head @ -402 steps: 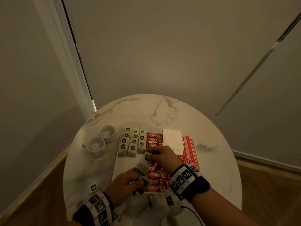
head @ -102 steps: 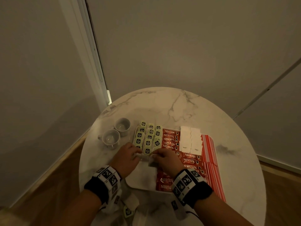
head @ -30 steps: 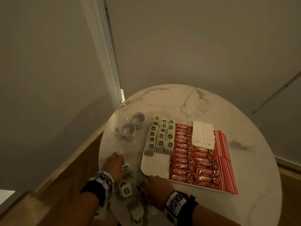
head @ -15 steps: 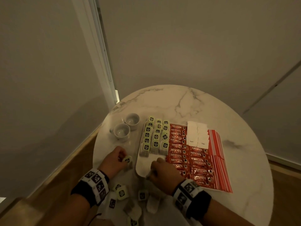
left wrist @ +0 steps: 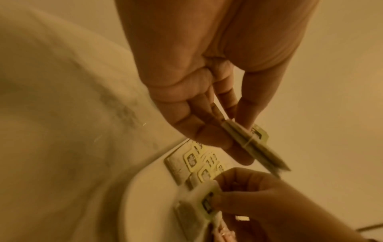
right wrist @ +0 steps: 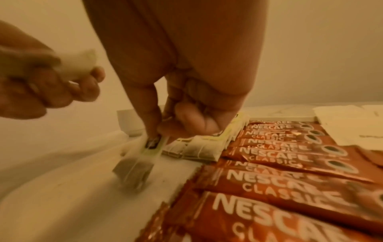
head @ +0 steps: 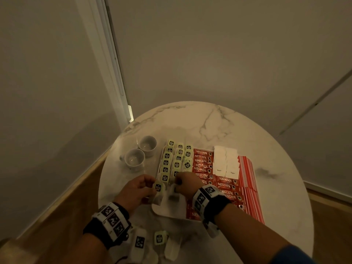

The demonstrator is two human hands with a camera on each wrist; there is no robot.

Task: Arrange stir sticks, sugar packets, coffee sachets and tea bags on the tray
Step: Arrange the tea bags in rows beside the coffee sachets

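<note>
Each of the two hands pinches one tea bag by its tag, the left hand (head: 138,191) at the tray's (head: 167,210) near-left edge, the right hand (head: 187,184) above its bare white corner.

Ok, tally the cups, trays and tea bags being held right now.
Cups: 2
Tray: 1
Held tea bags: 2
Total: 5
</note>
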